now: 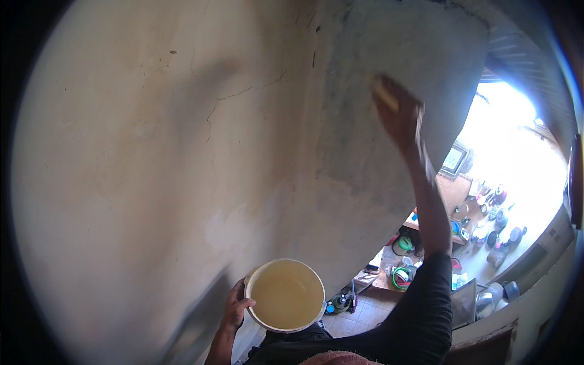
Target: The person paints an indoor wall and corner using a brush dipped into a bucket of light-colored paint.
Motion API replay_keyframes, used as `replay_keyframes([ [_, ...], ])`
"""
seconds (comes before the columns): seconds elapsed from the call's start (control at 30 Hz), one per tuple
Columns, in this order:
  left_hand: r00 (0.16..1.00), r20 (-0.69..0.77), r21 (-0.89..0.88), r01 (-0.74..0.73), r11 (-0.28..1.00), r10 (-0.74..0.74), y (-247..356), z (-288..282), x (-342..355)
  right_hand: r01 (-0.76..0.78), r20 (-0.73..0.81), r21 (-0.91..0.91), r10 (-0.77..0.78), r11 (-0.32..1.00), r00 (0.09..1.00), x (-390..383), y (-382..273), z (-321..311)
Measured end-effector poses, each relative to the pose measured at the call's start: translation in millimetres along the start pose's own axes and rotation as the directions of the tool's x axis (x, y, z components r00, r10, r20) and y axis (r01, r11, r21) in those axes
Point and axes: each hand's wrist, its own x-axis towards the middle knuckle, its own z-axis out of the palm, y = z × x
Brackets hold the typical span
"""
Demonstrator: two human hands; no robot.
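Left hand (236,307) has its grip on a round bucket (286,330), thumb hooked over the rim at the left side, other fingers mostly hidden behind the wall of it. Bucket sits low, front of the body, mouth up, so no long axis to speak of; pale tan liquid (286,295) inside, looks watery. Dark sleeve (426,292) at lower right, right forearm going up from it.

Right hand (398,115) is high up, well apart from the bucket. Key relation: bucket lies below and to the left of this grip, left hand touching it, so left is nearer. Right grip is closed round a short yellowish piece (387,97), long axis slanting upper left to lower right. Blurred; kind of object unclear, and can't tell if it touches the wall.

Pale wall (134,182) fills the view's left and middle, thin crack (234,95) in it; darker grey patch (359,121) spreads beside the right hand.

Farther off, lower right: tiled floor (365,310), green-rimmed basin (399,280), metal pots (486,302), brown tabletop (453,190) with small mixed items near it, too small to sort. Dark-framed panel (453,159) beyond, next to a glaring bright area.
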Motion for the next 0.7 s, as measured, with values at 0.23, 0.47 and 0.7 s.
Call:
replay_keyframes([
  [0.23, 1.000, -0.025, -0.054, 0.003, 0.999, -0.005, -13, 1, -1, 0.280, -0.066, -0.253, -0.305, 0.926, 0.950, 138, 82, 60],
  [0.47, 1.000, 0.001, -0.054, 0.005, 0.999, -0.005, -17, 1, 3, 0.438, 0.185, -0.196, -0.405, 0.878, 0.895, 47, 85, 99],
  [0.7, 1.000, -0.021, -0.054, -0.012, 0.998, 0.011, -5, 0, -3, 0.156, 0.578, -0.293, 0.045, 0.943, 0.815, 82, 35, 82],
])
